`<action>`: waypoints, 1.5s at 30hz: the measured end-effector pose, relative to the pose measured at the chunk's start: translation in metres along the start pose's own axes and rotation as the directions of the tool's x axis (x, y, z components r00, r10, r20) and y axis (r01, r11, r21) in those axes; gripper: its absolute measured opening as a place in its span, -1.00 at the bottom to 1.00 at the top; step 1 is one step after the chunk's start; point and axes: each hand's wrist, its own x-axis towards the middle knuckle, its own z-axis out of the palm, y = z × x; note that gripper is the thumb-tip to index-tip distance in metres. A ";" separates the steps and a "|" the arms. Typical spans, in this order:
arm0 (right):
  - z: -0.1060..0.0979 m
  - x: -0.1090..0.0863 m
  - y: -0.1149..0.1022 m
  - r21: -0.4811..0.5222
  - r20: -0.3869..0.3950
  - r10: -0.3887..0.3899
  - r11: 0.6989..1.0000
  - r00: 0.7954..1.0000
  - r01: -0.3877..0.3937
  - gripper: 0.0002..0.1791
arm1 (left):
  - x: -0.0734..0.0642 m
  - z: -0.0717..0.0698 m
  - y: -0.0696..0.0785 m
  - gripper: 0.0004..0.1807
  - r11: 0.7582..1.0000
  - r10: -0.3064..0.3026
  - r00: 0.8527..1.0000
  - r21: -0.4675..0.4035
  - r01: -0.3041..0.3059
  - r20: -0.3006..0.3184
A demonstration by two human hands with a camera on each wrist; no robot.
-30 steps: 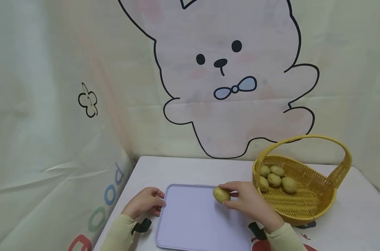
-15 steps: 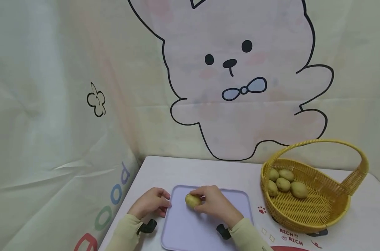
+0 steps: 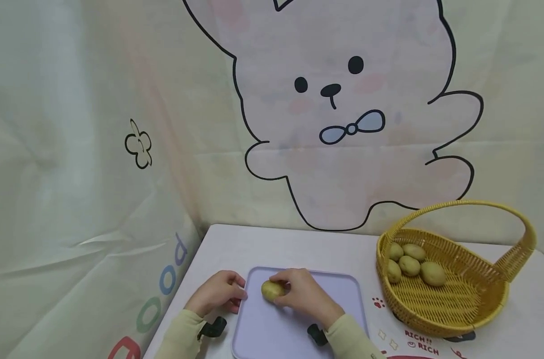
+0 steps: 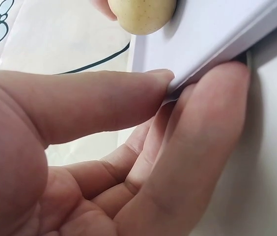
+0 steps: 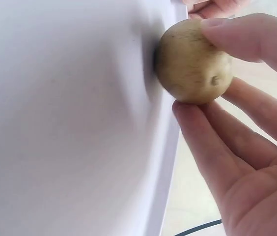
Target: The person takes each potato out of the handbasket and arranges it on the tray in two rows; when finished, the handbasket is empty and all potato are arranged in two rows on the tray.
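Observation:
A pale lavender tray [image 3: 276, 334] lies on the white-covered table. My left hand [image 3: 215, 292] pinches its left rim; in the left wrist view the thumb [image 4: 114, 101] is on the rim while fingertips reach beneath. Over the tray's far left part, my right hand [image 3: 306, 297] holds a small yellowish potato [image 3: 271, 290] between thumb and fingers. Close up in the right wrist view, the potato [image 5: 192, 66] is right at the tray surface with a dark shadow beside it. Whether it bears on the tray I cannot tell.
To the right of the tray stands a yellow woven basket [image 3: 455, 306] with a tall arched handle [image 3: 473, 203]. Several potatoes [image 3: 409, 266] sit at its left end. A printed curtain [image 3: 334, 189] hangs behind the table, and another sheet [image 3: 74, 224] hangs along the left.
My right hand has carried the potato leftward across the tray and slightly down, moving little in the last half second. The left hand stays at the rim. The head view has shifted a little.

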 end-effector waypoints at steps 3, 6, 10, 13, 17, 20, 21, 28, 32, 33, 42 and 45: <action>0.000 -0.002 0.002 0.017 0.001 0.027 1.000 1.000 -0.027 -0.46 | 0.002 0.002 0.001 -0.70 1.000 -0.003 1.000 0.010 0.003 0.003; 0.000 -0.001 0.002 -0.009 -0.008 0.035 0.999 0.999 -0.035 -0.45 | 0.004 0.003 0.002 -0.70 1.000 0.002 1.000 0.011 -0.002 0.006; 0.001 0.000 0.001 -0.046 -0.015 0.038 0.998 0.999 -0.038 -0.44 | 0.005 0.004 0.003 -0.70 1.000 0.016 1.000 -0.008 -0.016 0.018; 0.001 0.002 0.000 -0.060 -0.007 0.049 0.997 0.999 -0.049 -0.42 | 0.003 0.002 0.002 -0.70 1.000 0.016 1.000 -0.024 -0.016 0.024; -0.003 0.000 -0.002 -0.069 -0.014 0.066 0.995 0.998 -0.067 -0.39 | 0.002 0.001 0.000 -0.70 1.000 0.020 0.999 -0.025 -0.019 0.027; -0.015 -0.009 -0.005 -0.037 -0.027 0.065 0.997 0.997 -0.066 -0.38 | 0.003 0.001 -0.001 -0.70 0.999 0.024 0.999 -0.026 -0.023 0.032; -0.020 -0.013 -0.006 -0.028 -0.030 0.068 0.997 0.997 -0.069 -0.39 | 0.003 0.001 -0.001 -0.69 0.999 0.026 0.999 -0.028 -0.026 0.033; -0.069 -0.064 0.004 -0.065 -0.069 0.069 0.995 0.995 -0.073 -0.48 | 0.004 0.001 -0.006 -0.68 0.999 0.034 0.998 -0.024 -0.033 0.047; -0.101 -0.101 0.015 -0.131 -0.119 0.052 0.989 0.992 -0.067 -0.55 | 0.003 -0.002 -0.008 -0.68 1.000 0.026 0.999 -0.008 -0.026 0.040; -0.109 -0.110 0.017 -0.146 -0.135 0.050 0.987 0.990 -0.070 -0.56 | 0.003 -0.003 -0.008 -0.68 1.000 0.025 0.999 -0.006 -0.024 0.040; -0.178 -0.174 0.041 -0.345 -0.296 0.126 0.910 0.947 -0.229 -0.62 | 0.004 -0.004 -0.009 -0.68 1.000 0.013 0.998 -0.011 -0.012 0.055; -0.201 -0.188 0.054 -0.346 -0.312 0.175 0.895 0.934 -0.283 -0.62 | 0.006 -0.001 -0.007 -0.67 1.000 0.018 0.998 -0.008 -0.017 0.063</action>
